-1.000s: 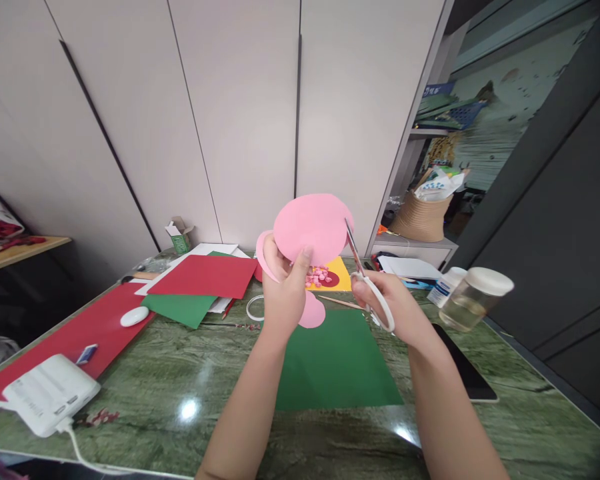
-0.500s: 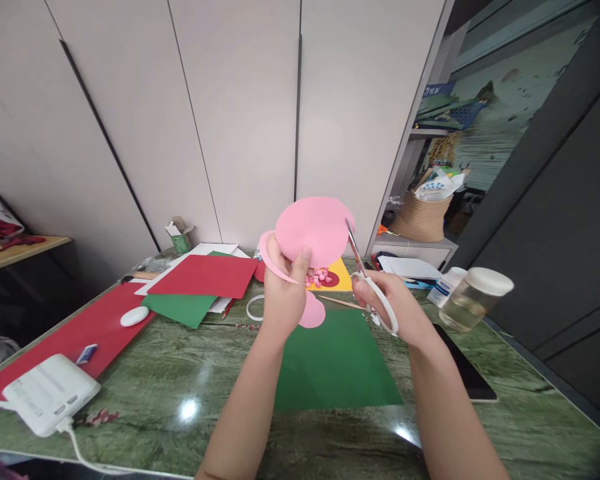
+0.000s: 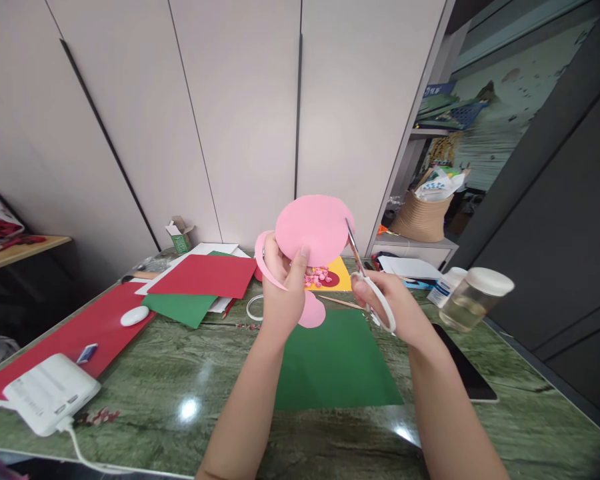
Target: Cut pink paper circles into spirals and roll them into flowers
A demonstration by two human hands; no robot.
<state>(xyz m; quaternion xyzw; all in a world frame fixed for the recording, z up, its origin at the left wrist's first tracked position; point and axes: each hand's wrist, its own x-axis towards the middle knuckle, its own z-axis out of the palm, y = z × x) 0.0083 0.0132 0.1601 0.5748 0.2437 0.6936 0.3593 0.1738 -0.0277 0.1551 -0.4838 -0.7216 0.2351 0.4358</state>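
My left hand is closed on a round pink paper piece, held upright above the table. A thin pink strip curls off its left edge beside my fingers. My right hand grips white-handled scissors, whose blades point up and touch the right edge of the pink paper. Below both hands a green paper sheet lies flat on the green marble table.
Red paper and a green sheet lie at the left, near a white mouse and a white power bank. A yellow sheet with small pink bits lies behind. A glass jar, a small bottle and a dark tablet stand at the right.
The pink paper has turned slightly in my left hand, and the cut strip at its left edge has grown longer and thinner. The scissors stay at the right edge.
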